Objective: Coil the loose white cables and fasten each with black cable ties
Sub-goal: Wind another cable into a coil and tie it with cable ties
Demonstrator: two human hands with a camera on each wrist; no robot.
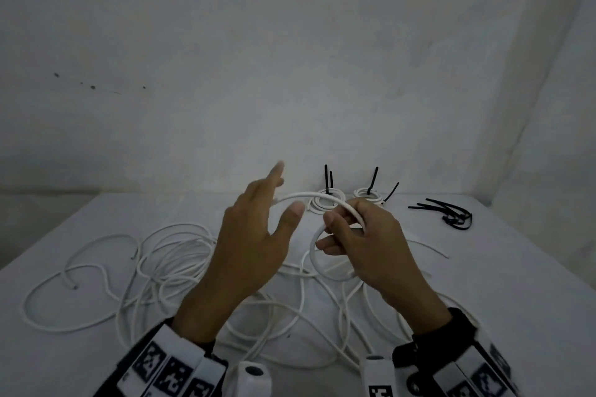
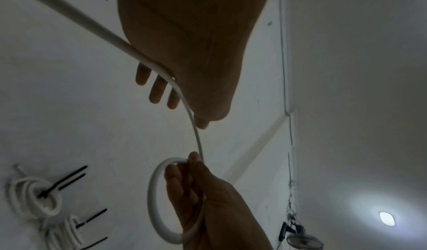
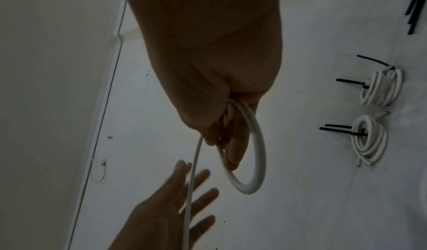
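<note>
Above the white table [image 1: 503, 274], both hands were raised over a tangle of loose white cables [image 1: 167, 264]. The right hand [image 1: 371, 245] had its fingers curled around a small loop of white cable [image 1: 314, 255], gripping the loop near its top while the rest of the ring hung below and to the left of the knuckles. In the right wrist view the loop [image 3: 258, 155] circled the fingertips [image 3: 233, 155], with one strand leaving the grip and running down toward the other hand. The left hand [image 1: 254, 235] was held beside it with its fingers spread and straight, the thumb pointing toward the right hand, grasping nothing; the strand arched from the right hand's grip across and behind the left palm. In the left wrist view this strand [image 2: 189, 111] passed along the edge of the open palm [image 2: 184, 44] to the loop below.

At the far edge of the table lay two finished coils, the left coil [image 1: 325, 200] and the right coil [image 1: 367, 194], just beside each other, each fastened with black ties whose tails stuck upward. To their right, well apart from the hands, lay a small pile of spare black cable ties [image 1: 451, 214]. The loose cables spread over the near half of the table, under and around both wrists.
</note>
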